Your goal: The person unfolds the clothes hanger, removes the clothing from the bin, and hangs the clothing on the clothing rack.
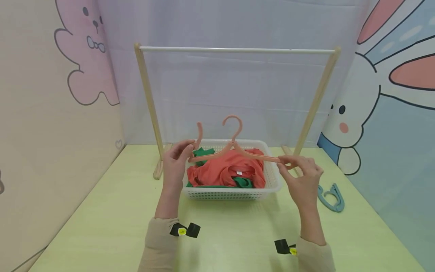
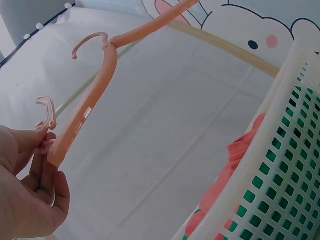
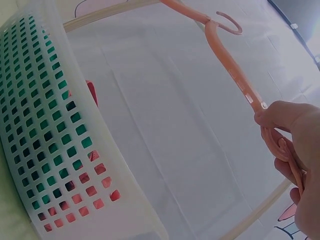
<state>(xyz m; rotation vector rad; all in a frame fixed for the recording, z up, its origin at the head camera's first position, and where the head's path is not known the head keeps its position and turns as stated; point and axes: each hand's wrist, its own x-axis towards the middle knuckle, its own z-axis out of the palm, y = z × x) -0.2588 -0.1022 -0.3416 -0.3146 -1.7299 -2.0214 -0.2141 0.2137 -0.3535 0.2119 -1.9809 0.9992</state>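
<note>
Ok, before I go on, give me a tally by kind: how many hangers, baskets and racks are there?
2 hangers: pink hanger, blue hanger
1 basket
1 rack
Total: 4

The hanger (image 1: pixel 255 156) I hold is peach-pink. Inside the white basket (image 1: pixel 231 195), patterned with square holes, I see coral-red cloth (image 1: pixel 215 170) and green cloth (image 1: pixel 242 183). Right of the basket is a dusty teal hanger (image 1: pixel 337 206); beneath the basket, my tabletop (image 1: pixel 102 211) is pale yellow-green. Behind it, the rail (image 1: pixel 238 50) is white. My sleeves (image 1: pixel 159 243), nearer me than the basket, are beige.
</note>
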